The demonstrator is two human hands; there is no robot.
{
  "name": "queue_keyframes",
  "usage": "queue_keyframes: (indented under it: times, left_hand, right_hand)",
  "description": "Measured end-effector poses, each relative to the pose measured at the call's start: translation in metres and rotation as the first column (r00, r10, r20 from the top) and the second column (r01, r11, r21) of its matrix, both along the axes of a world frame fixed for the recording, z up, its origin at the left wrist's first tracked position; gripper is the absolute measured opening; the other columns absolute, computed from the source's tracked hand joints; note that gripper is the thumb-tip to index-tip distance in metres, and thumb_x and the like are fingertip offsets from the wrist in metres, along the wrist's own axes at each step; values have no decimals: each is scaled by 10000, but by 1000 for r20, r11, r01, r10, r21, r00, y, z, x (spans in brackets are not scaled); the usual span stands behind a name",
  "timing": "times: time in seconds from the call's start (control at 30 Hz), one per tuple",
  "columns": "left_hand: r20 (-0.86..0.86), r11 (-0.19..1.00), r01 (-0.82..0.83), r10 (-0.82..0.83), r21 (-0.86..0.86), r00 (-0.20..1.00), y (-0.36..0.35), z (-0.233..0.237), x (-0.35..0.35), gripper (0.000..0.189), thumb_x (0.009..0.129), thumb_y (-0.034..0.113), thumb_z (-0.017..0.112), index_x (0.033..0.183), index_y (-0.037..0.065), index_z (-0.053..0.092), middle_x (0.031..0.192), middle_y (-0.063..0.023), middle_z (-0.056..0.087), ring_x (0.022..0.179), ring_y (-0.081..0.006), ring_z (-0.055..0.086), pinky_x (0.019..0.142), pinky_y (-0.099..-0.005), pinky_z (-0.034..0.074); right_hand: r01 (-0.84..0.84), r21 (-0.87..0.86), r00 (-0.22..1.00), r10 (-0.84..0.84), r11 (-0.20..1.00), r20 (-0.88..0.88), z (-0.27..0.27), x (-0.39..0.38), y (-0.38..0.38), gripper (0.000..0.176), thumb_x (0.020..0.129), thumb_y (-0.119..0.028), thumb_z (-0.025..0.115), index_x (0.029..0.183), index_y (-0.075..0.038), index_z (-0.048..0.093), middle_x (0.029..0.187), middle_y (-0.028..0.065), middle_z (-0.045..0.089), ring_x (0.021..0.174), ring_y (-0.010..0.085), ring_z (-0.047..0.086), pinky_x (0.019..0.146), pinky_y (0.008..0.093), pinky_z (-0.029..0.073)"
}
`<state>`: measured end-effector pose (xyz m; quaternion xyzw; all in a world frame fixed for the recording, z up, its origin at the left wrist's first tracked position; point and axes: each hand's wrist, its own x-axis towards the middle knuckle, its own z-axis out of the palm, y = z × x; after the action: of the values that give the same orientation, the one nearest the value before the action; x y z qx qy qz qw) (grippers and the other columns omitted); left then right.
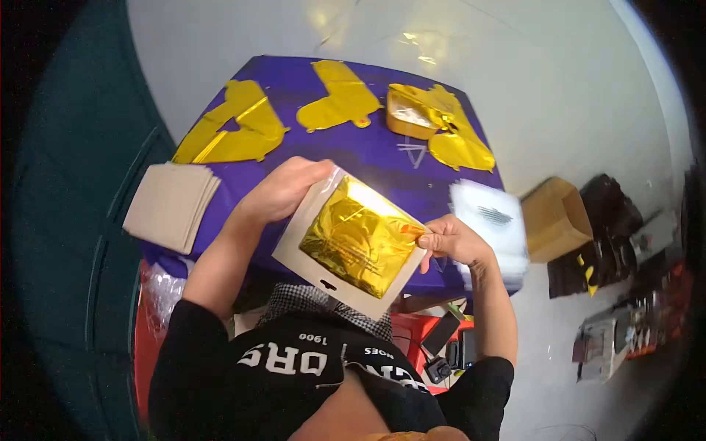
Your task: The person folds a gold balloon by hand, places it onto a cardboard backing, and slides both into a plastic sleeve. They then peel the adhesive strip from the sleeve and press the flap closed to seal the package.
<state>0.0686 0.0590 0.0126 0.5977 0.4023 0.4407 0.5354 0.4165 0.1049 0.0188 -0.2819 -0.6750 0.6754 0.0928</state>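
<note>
Between my two hands, tilted above the near edge of the table, is a clear plastic bag (362, 237) with a folded gold foil balloon and a pale card backing inside. My left hand (288, 189) is closed on its upper left corner. With thumb and fingers, my right hand (450, 241) pinches its right edge. A hang hole shows at the bag's lower end. Flat gold foil balloons lie at the back: one at the left (254, 132), an L-shaped one (338, 99) in the middle, and another (463, 143) at the right.
Left on the purple-covered table (294, 165) is a stack of pale cards (170, 207); right, a stack of clear bags (489, 220). A yellow tub (409, 121) holds white items, with clear straws (413, 152) nearby. A cardboard box (557, 219) stands right of the table.
</note>
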Motion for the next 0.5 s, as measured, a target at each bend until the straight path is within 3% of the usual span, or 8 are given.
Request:
queue_keyframes:
  times: [0.1, 0.13, 0.17, 0.27, 0.3, 0.33, 0.4, 0.5]
  left_hand:
    - [228, 993, -45, 70, -112, 971, -10, 12, 0, 550, 1042, 408, 460, 1286, -78, 543, 1067, -167, 703, 878, -181, 704, 732, -276, 579]
    - [244, 992, -104, 119, -71, 962, -9, 8, -2, 596, 1041, 422, 445, 1352, -85, 471, 1094, -199, 691, 848, -210, 718, 677, -273, 593]
    - [226, 985, -143, 161, -95, 961, -11, 7, -8, 549, 1046, 384, 434, 1320, -89, 491, 1093, -213, 689, 836, -230, 724, 662, -294, 604]
    - [135, 952, -285, 299, -115, 945, -14, -7, -20, 454, 1041, 310, 451, 1237, -90, 541, 1054, -227, 696, 787, -258, 733, 617, -311, 611]
    - [100, 934, -338, 349, -113, 932, -13, -11, -19, 429, 1036, 292, 465, 1212, -88, 556, 1036, -228, 700, 768, -263, 735, 602, -309, 609]
    - [101, 944, -306, 319, -126, 942, -14, -13, -16, 414, 1026, 284, 489, 1189, -88, 567, 1018, -224, 700, 765, -256, 734, 597, -298, 603]
    - [101, 956, -247, 264, -160, 959, -15, -15, -10, 386, 1004, 268, 535, 1141, -89, 588, 983, -216, 701, 759, -243, 731, 586, -276, 591]
    - [72, 961, -195, 212, -196, 975, -14, -10, 15, 383, 996, 261, 538, 1126, -94, 599, 962, -209, 706, 745, -234, 727, 608, -265, 581]
  right_hand:
    - [260, 102, 966, -257, 960, -39, -1, 35, -4, 267, 957, -284, 641, 896, -28, 686, 724, 93, 714, 512, 62, 519, 469, 211, 317]
    - [329, 147, 944, -324, 933, -57, 0, 48, -2, 274, 954, -296, 638, 889, -34, 684, 706, 100, 710, 482, 49, 470, 463, 210, 304]
    - [464, 158, 885, -452, 872, -109, 5, 58, -6, 282, 944, -321, 631, 885, -49, 679, 664, 124, 697, 448, 35, 344, 441, 201, 264]
    - [755, 54, 634, -707, 654, -313, 7, 92, 1, 232, 950, -268, 621, 819, -78, 601, 694, 149, 697, 424, 43, 338, 398, 213, 223]
    - [789, 21, 569, -717, 614, -402, 1, 107, 11, 241, 963, -265, 607, 800, -91, 576, 714, 162, 696, 421, 48, 347, 393, 218, 233]
    - [855, 13, 474, -773, 518, -422, -3, 118, 21, 312, 988, -332, 591, 915, -30, 625, 737, 127, 698, 407, 41, 311, 373, 222, 205]
    - [938, -39, 290, -839, 346, -460, -8, 135, 52, 377, 1005, -378, 558, 1013, -2, 588, 828, 150, 715, 446, 45, 343, 384, 213, 222]
    - [889, -343, 114, -872, 304, -477, 10, 121, 88, 513, 1024, -460, 485, 1153, 35, 518, 906, 177, 715, 496, 51, 378, 403, 211, 252]
